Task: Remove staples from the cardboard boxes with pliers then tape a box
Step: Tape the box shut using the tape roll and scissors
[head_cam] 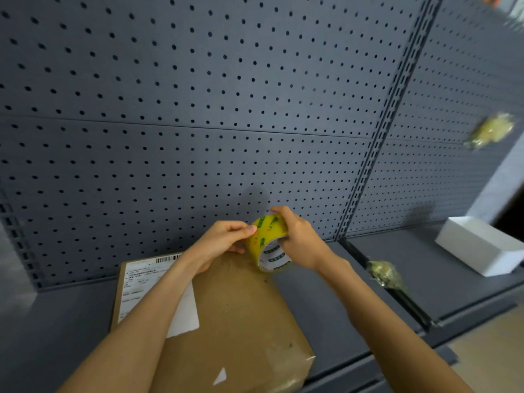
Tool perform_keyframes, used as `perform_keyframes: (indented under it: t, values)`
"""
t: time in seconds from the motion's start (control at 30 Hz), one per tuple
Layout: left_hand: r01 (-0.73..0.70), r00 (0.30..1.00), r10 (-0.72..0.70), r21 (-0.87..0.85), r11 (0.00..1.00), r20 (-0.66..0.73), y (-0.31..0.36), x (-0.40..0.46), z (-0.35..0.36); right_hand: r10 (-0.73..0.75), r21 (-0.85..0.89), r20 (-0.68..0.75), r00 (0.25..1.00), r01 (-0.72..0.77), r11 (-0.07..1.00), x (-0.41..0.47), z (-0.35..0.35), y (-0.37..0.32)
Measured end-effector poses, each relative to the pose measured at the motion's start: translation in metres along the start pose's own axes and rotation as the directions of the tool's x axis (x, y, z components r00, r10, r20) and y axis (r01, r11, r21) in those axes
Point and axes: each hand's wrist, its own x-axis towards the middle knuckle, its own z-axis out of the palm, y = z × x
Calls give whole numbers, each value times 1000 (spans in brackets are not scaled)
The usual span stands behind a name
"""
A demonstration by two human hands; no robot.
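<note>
a person's right hand [300, 239] grips a yellow printed roll of packing tape [268, 241] above a brown cardboard box [241, 316] on a grey metal shelf [326, 302]. the left hand [224, 241] pinches the roll's outer edge between thumb and fingertips.

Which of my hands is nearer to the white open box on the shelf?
Right. The right hand grips the yellow tape roll, on the side toward the white open box. The left hand pinches the roll's far side, farther away.
</note>
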Motion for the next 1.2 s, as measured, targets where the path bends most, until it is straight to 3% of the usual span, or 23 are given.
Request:
perform_keyframes:
  t: [0.2, 0.37, 0.6, 0.7, 0.9, 1.03, 1.2]
  values:
    - [11, 1000, -11, -36, 999, 12, 3, 1, 1, 134, 55, 9, 991, -134, 989, -36, -19, 20]
    - [8, 1000, -8, -58, 998, 4, 3, -1, 4, 325, -83, -37, 945, -327, 941, -83, -22, 55]
    - [-6, 1000, 5, -72, 997, -11, 3, -2, 10, 584, -394, -130, 802, -582, 712, -127, -12, 98]
    - [-5, 1000, 4, -78, 997, -18, 3, -3, 12, 674, -433, -106, 731, -645, 630, -138, -8, 108]
    - [11, 999, -15, -85, 996, -47, 4, -2, 16, 733, -356, -91, 675, -709, 609, -142, -7, 117]
    - [11, 1000, -12, -72, 997, -23, 2, -4, 16, 693, -275, -114, 712, -693, 666, -147, -7, 116]
    - [17, 999, -19, -58, 998, -35, 4, -2, 12, 523, 164, -212, 826, -497, 852, -141, -21, 73]
